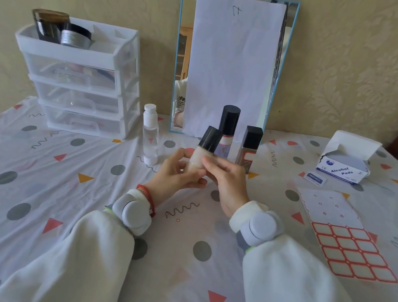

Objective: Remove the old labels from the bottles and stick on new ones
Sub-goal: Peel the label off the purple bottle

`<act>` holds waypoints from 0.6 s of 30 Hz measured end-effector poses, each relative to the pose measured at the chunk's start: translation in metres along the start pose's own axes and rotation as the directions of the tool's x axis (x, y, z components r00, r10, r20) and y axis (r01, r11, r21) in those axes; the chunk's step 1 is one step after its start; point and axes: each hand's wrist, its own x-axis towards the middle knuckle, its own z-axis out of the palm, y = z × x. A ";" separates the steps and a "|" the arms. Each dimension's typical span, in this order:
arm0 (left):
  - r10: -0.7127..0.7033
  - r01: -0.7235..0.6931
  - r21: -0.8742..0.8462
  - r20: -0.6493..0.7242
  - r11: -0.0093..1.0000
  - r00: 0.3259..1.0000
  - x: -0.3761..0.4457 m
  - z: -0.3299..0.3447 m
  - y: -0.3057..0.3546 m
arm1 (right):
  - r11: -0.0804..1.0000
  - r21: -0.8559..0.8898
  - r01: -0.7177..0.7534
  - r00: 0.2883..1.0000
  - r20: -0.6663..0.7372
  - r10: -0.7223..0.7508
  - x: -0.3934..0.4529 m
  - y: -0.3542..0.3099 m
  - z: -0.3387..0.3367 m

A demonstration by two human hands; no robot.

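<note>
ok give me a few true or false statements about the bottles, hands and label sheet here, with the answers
1. Both hands hold the beige bottle above the table. True: the left hand grips it and the right hand has fingers on it.
2. The label sheet lies left of the hands. False: it lies to the right.
3. The clear bottle has a black cap. False: its cap is white.
4. The alcohol pads box is open. True.
</note>
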 end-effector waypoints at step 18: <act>0.041 -0.045 0.055 0.069 0.997 0.997 -0.001 -0.003 -0.003 | 1.000 -0.021 -0.012 0.999 -0.034 0.011 -0.001 0.000 -0.002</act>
